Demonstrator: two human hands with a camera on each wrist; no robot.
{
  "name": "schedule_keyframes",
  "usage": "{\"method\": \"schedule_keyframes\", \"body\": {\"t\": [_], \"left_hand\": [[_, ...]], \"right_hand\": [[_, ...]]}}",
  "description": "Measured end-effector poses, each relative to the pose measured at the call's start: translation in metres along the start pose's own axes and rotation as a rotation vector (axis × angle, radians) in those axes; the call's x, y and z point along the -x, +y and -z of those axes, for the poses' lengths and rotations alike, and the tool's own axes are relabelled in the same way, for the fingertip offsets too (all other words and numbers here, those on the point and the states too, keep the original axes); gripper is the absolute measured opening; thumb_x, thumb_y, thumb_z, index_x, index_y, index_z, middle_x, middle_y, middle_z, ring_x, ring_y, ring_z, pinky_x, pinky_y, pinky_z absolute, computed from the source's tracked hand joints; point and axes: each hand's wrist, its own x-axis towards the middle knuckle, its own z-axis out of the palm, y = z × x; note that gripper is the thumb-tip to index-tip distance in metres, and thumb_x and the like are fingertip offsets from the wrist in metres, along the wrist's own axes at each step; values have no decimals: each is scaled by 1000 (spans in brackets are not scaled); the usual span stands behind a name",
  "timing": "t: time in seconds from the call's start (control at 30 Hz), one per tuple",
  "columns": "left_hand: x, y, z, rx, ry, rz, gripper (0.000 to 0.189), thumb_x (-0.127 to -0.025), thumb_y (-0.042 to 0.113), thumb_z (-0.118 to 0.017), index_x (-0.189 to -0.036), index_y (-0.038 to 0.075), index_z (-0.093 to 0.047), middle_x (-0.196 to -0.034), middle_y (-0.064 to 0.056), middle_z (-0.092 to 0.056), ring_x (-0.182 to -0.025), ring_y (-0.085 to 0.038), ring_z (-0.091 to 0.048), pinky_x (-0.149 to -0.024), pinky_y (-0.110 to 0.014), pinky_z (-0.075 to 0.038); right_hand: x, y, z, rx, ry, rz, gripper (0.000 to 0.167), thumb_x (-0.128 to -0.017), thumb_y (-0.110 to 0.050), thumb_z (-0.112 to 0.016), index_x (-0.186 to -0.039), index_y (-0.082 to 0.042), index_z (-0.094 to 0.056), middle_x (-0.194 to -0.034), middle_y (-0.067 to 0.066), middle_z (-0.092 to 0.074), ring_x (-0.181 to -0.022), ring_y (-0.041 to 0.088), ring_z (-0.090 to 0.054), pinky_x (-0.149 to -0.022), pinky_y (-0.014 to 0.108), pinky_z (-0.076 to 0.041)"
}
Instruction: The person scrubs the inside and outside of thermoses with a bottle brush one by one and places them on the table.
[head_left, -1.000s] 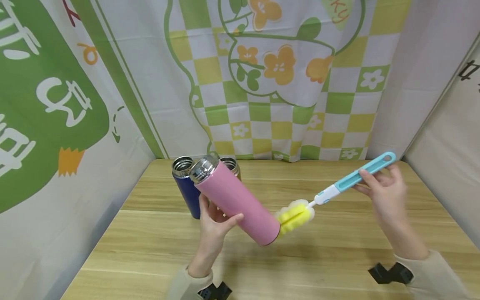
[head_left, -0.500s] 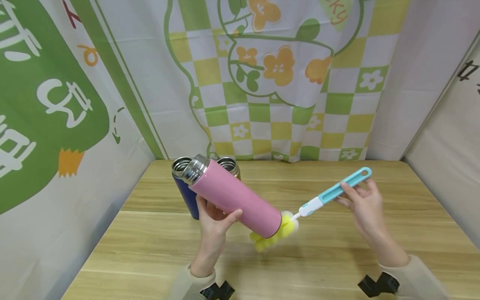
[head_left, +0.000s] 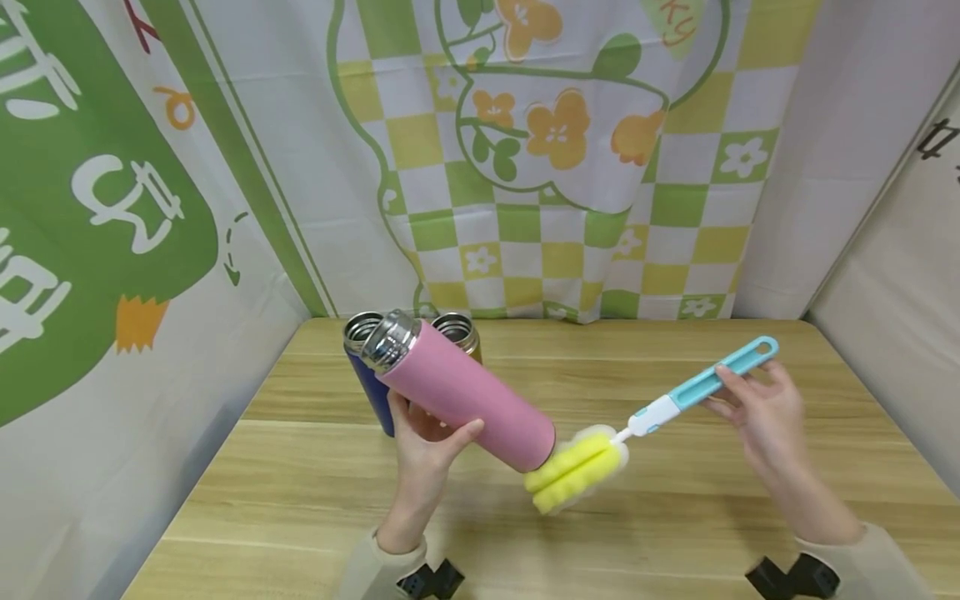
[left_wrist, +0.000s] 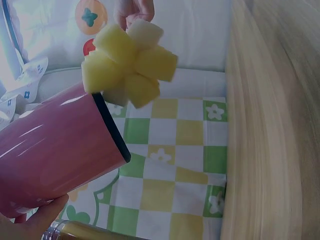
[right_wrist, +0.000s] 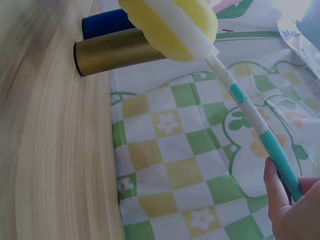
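Note:
My left hand (head_left: 422, 454) grips a pink bottle (head_left: 472, 392) with a bare steel mouth, tilted so the mouth points up and left and the base down and right. The bottle hangs above the table. In my right hand (head_left: 768, 425) is a bottle brush (head_left: 701, 387) with a blue handle and white neck, pinched by the handle. Its yellow and white sponge head (head_left: 576, 468) lies right by the bottle's base, outside it. In the left wrist view the sponge head (left_wrist: 130, 65) stands beside the dark base rim; whether they touch I cannot tell.
Behind the pink bottle a blue bottle (head_left: 372, 379) and a gold bottle (head_left: 459, 333) stand uncapped on the wooden table (head_left: 300, 500), partly hidden. Printed fabric (head_left: 555, 233) hangs along the table's back edge, and more fabric walls both sides.
The brush swung left and down along the bottle's base, then moved back to the right, ending lower than at first. The pink bottle shifted slightly left; both hands kept their hold.

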Motion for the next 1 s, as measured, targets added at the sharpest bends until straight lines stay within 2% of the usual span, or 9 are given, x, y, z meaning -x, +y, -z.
{"method": "schedule_keyframes", "body": {"t": [0.03,0.17,0.3,0.47,0.63,0.8,1.0], "left_hand": [[0,6,-3,-17,19,34,84,-67,0,-73,-129,12,-19,-119,-16,-43,-100,-23,-53,-79,-32,-48],[0,12,-4,-32,31,84,84,-65,-11,-70,-128,12,-19,-119,-13,-44,-101,-22,-52,-81,-33,-47],[1,14,-4,-40,28,90,86,-64,-13,-69,-129,12,-20,-118,-12,-45,-100,-22,-53,-80,-33,-48],[2,15,-2,-35,-5,53,86,-64,-11,-70,-130,11,-20,-116,-14,-45,-98,-22,-54,-78,-33,-49],[3,16,1,-42,-31,50,88,-64,-11,-70,-131,10,-19,-115,-14,-46,-98,-22,-55,-77,-34,-49],[5,18,1,-36,-47,57,90,-63,-4,-74,-132,11,-18,-114,-12,-48,-97,-21,-56,-76,-33,-49],[6,16,1,-33,-74,31,86,-64,-8,-72,-129,10,-20,-113,-12,-49,-95,-20,-56,-74,-30,-50]], "right_hand": [[6,-13,-15,-4,15,-14,33,-82,10,-54,-111,-3,-47,-87,19,-64,-78,33,-63,-71,49,-47],[28,-54,-69,-74,45,-47,26,-80,9,-56,-101,-2,-47,-79,15,-64,-72,25,-65,-69,40,-50],[39,-77,-98,-109,65,-79,23,-81,10,-54,-98,-3,-45,-76,12,-64,-70,21,-65,-68,35,-50],[36,-83,-99,-143,75,-67,22,-81,12,-51,-97,-2,-46,-76,12,-63,-68,22,-64,-66,34,-51],[31,-86,-94,-184,84,-31,21,-81,13,-51,-95,-2,-47,-74,12,-61,-67,23,-64,-66,36,-50],[28,-88,-96,-164,114,-19,22,-80,12,-54,-94,-3,-47,-73,13,-62,-65,23,-63,-66,37,-50],[25,-87,-99,-138,144,-23,27,-78,9,-58,-97,-3,-44,-76,12,-62,-65,23,-63,-66,36,-50]]}}
